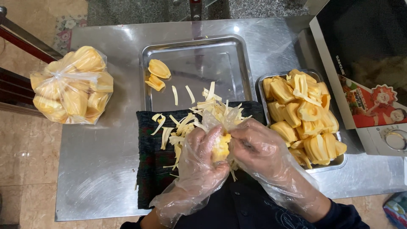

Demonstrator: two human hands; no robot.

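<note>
1. The left hand (202,154) and the right hand (258,148), both in loose clear plastic gloves, are closed together around one yellow jackfruit pod (221,148), held above the dark cloth (148,169) at the near edge of the steel desk (97,169).
2. Pale fibre strips (186,123) litter the cloth; more could slide off onto the floor.
3. The slack gloves look slippery, so the pod could squirt free.
4. The small tray (339,161) of pods is heaped; a nudge could topple one.

Probably a small food-prep stall: steel table (97,169), metal trays (237,46), bagged jackfruit pods (72,85).
</note>
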